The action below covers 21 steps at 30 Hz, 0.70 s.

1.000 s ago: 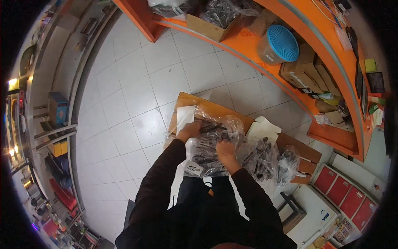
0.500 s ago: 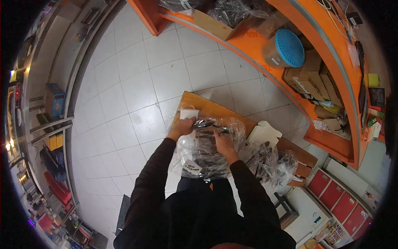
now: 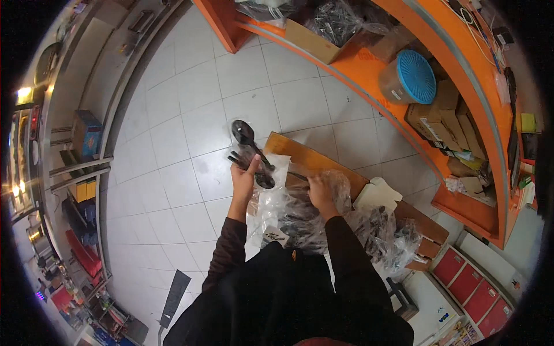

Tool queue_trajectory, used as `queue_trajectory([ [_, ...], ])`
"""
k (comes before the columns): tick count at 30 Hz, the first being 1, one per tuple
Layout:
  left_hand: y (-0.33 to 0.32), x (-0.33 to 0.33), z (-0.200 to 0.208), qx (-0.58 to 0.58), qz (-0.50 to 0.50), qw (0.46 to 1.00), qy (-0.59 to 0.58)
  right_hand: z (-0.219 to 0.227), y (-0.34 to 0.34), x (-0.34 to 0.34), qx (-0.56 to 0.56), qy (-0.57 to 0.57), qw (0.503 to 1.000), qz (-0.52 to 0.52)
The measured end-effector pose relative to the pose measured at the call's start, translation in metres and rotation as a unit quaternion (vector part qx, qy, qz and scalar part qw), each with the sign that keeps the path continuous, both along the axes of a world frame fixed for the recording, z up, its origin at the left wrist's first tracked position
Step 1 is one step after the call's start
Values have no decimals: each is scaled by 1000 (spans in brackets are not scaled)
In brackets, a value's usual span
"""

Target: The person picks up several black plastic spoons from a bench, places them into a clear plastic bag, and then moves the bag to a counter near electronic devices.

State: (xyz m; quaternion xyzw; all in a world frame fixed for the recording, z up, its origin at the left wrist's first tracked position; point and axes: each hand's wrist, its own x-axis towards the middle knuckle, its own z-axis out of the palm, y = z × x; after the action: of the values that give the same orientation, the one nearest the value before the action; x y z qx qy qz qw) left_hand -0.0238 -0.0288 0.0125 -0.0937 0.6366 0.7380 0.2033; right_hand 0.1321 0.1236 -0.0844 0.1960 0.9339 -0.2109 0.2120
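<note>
Black plastic, by the look of it: spoons (image 3: 244, 134) bunched in the left hand (image 3: 244, 176), out past the far-left corner of the wooden table (image 3: 303, 155), above the floor tiles. Fingers wrapped round the handles at about mid-length. Bowls stick out both ends: one away from the person, one back toward a white sheet (image 3: 281, 166) by that same corner.

Handling guess: light, stiff, a bit springy. Smooth glossy faces, so they'd slide on each other. Thin handles are the likely snap point if bent. Best hold: all handles together, mid-length, where the bunch should balance; bowls are a poor grip, round and slick.

Next right: big clear bag (image 3: 300, 214) reaching the near edge, dark pieces inside, white label (image 3: 274, 235) on its near-left part. Film reads soft, crinkly, slippery; better taken by a gathered fold. Right hand (image 3: 321, 190) is at the bag, fingers narrow, thin dark handle showing at the tips. Can't tell if they pinch that or film.

Further right: white card (image 3: 378, 195) at the far edge, second bag (image 3: 369, 228) in front of it, smaller third bag (image 3: 408, 242) toward the right end.
</note>
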Motion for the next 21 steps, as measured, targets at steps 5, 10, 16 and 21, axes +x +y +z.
queue_trajectory([
  [5,-4,0,20,18,58,998,-14,-7,-11,-1,93,19,986,139],
  [10,-29,9,29,-29,23,999,-29,42,-15,-1,-18,161,985,-54],
  [16,-6,51,87,-44,-56,997,21,158,-3,-13,-372,480,718,-340],
  [21,39,103,140,-42,-242,964,101,221,6,-5,-480,428,706,-297],
])
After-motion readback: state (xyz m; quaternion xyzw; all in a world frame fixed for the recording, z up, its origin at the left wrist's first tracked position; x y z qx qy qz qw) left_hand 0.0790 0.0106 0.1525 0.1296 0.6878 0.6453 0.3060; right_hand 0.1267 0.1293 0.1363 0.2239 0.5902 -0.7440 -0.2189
